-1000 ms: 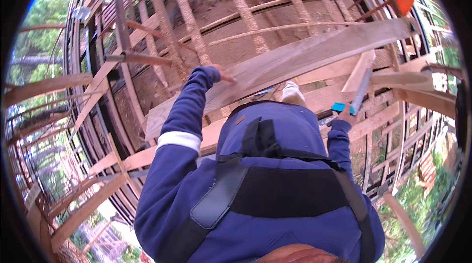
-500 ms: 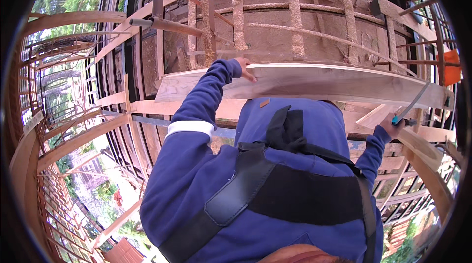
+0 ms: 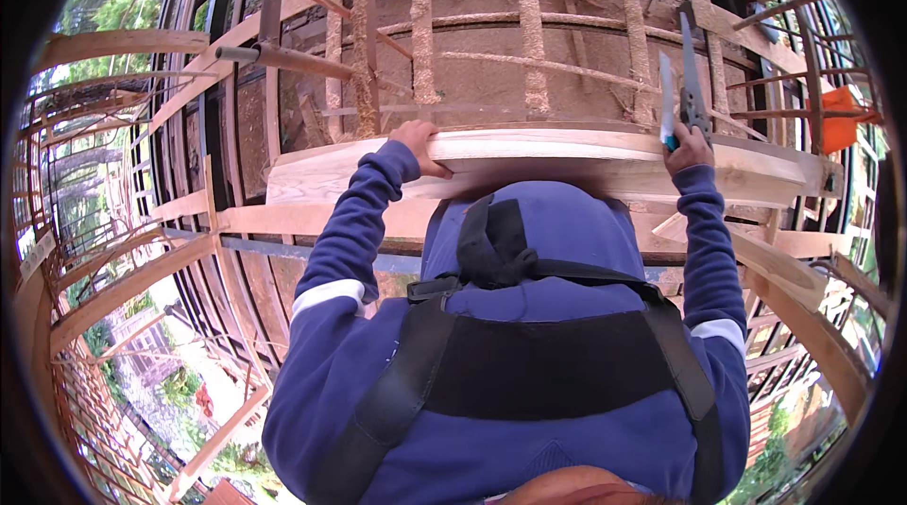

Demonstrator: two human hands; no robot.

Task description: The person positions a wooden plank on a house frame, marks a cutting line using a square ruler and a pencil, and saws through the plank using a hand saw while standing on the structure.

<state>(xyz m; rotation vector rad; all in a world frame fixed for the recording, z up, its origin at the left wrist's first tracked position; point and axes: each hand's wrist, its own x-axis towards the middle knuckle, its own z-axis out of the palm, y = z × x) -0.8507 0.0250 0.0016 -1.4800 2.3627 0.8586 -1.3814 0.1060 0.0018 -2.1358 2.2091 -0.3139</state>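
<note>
Left fingers [image 3: 422,130] clamped over a long, pale, grain-streaked plank [image 3: 557,168], its upper edge bright, right fingers [image 3: 697,135] closed round bladed tool [image 3: 667,99]

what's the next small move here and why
I'd probably tighten the left hand on the board to steady it: that hand's thumb and fingers straddle the upper edge, while the right hand is taken up with bladed tools and looks less free to help.
</note>
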